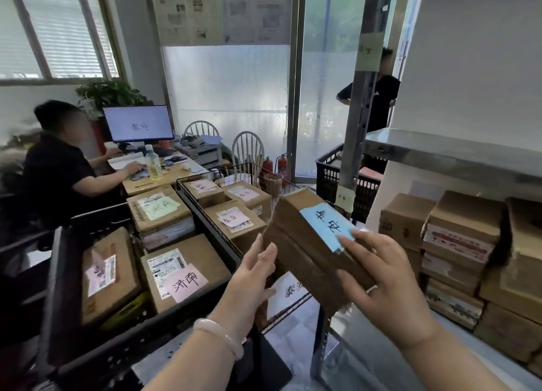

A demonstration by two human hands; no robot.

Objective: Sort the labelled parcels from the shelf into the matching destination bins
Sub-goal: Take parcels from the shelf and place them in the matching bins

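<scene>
parcel held aloft between basket and shelf

the brown cardboard parcel (pixel 305 253) with a hand-written light blue paper label (pixel 325 225) is up in the air, tilted, between the black wire basket (pixel 205 212) and the grey metal shelf (pixel 445 151). the left hand (pixel 253 276) presses flat, fingers straight, against its left end. the right hand (pixel 387 276) clasps its near right corner, fingers over the label's edge, thumb on the side. pink-labelled boxes (pixel 233 222) lie in the basket (three show). further left, a black plastic crate (pixel 55 273) holds more labelled boxes. stacked cardboard cartons (pixel 460 244) sit on the shelf. a seated person (pixel 58 170) is at a wooden counter (pixel 164 182) with a monitor (pixel 137 124).
</scene>
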